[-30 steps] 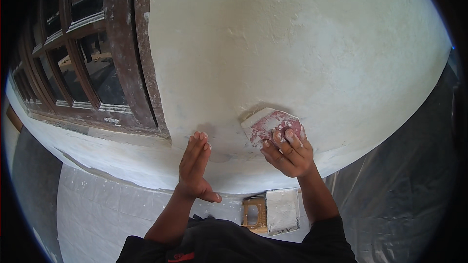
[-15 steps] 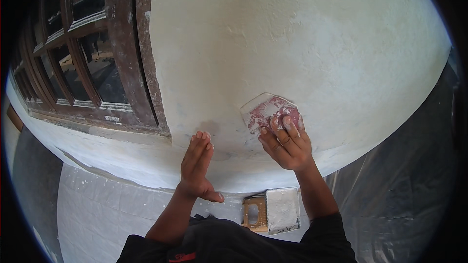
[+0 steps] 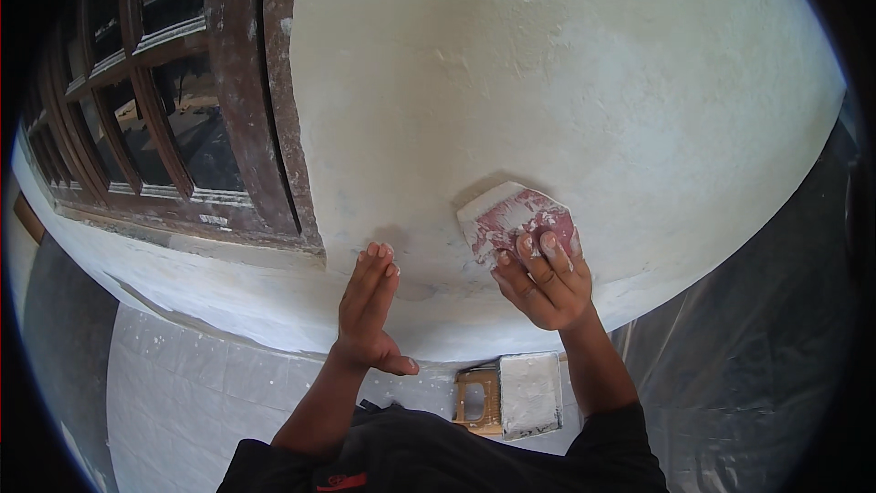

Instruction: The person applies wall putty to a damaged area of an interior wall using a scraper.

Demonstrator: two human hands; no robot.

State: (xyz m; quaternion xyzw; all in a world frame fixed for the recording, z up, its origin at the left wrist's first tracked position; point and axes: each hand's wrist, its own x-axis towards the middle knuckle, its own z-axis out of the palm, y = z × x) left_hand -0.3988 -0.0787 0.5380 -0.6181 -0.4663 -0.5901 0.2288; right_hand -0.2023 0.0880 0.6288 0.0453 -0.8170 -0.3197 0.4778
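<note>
My right hand (image 3: 554, 290) grips a flat reddish putty spreader (image 3: 514, 217) smeared with white paste. Its fingers lie over the lower part of the blade, with the thumb hidden behind. The spreader is close to the off-white wall (image 3: 648, 119), which has patchy white filler on it; a shadow shows along the spreader's upper edge. To the left, my left hand (image 3: 369, 310) holds nothing. Its fingers are stretched out together and its thumb sticks out to the side. White paste marks the fingertips, which are at or near the wall surface; contact cannot be told.
Left of the wall patch is a brown wooden window frame (image 3: 239, 100) with dark glass panes. Below my hands, a rectangular tray (image 3: 560, 402) of white paste rests by a brown stool-like piece (image 3: 491, 402). Grey sheeting (image 3: 196, 383) covers the floor; dark plastic (image 3: 730, 356) hangs or lies at right.
My right hand and the spreader have shifted slightly right and down, and the shadow beside the blade has grown. The left hand has stayed nearly still.
</note>
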